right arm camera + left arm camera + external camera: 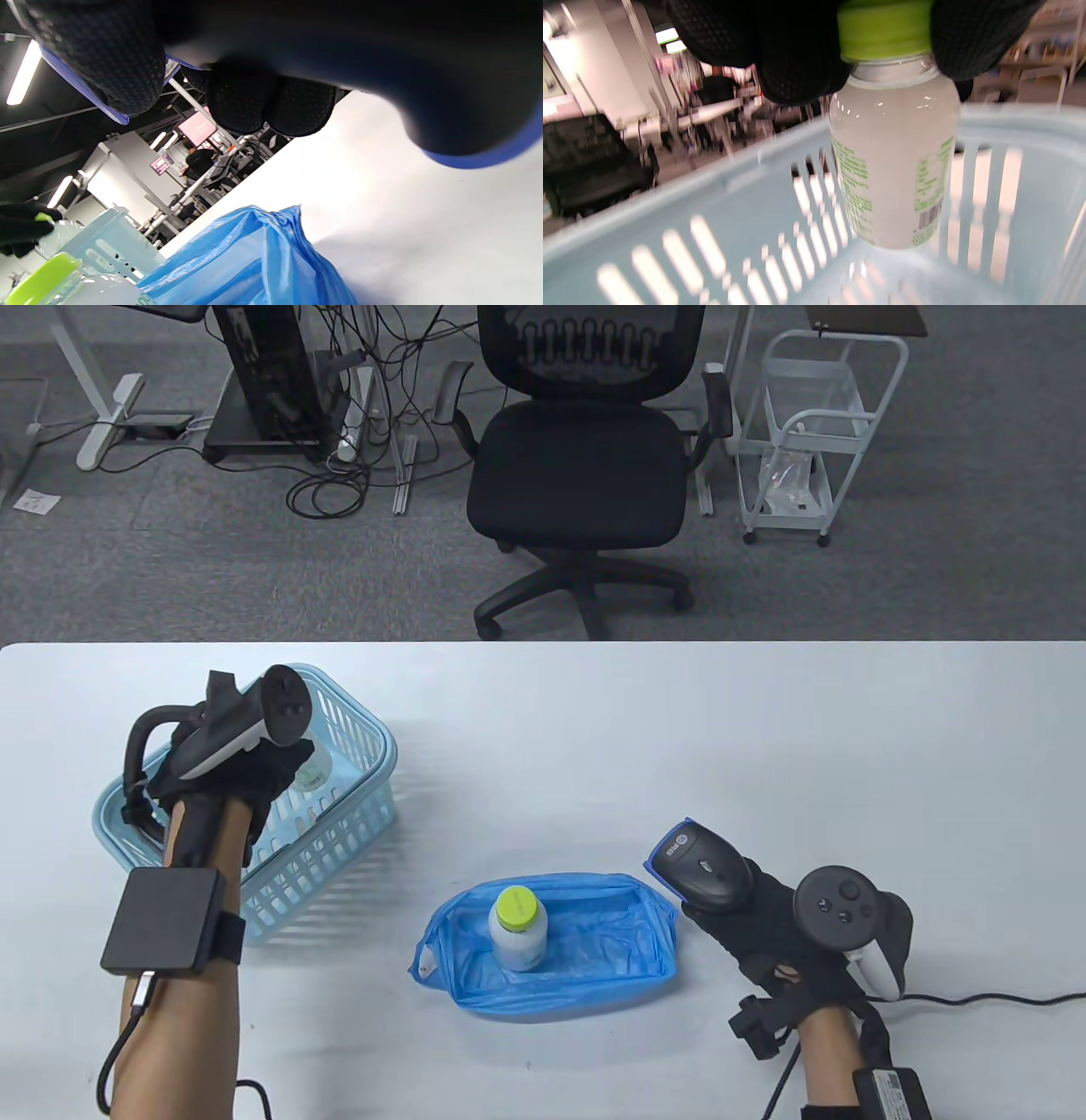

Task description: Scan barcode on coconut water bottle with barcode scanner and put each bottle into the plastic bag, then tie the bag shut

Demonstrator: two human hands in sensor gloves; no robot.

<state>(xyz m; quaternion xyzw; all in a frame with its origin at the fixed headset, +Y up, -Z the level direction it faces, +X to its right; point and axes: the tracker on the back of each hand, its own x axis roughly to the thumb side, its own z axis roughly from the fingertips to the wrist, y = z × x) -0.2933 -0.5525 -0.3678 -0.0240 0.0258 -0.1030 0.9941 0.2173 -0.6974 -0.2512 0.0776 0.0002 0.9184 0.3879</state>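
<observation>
My left hand (280, 780) reaches into the light blue basket (356, 814) at the table's left. Its fingers (797, 51) grip the green cap of a coconut water bottle (895, 161), which hangs upright just above the basket floor, barcode low on its label. A second bottle (517, 929) with a green cap stands inside the open blue plastic bag (594, 959) at the table's middle. My right hand (747, 916) grips the black barcode scanner (704, 869) to the right of the bag, its head pointing up-left. The right wrist view shows the bag (254, 262) and that bottle's cap (42, 277).
A black office chair (577, 466) stands beyond the table's far edge, and a white wire cart (806, 432) to its right. A cable (984, 1001) trails from the right hand toward the table's right edge.
</observation>
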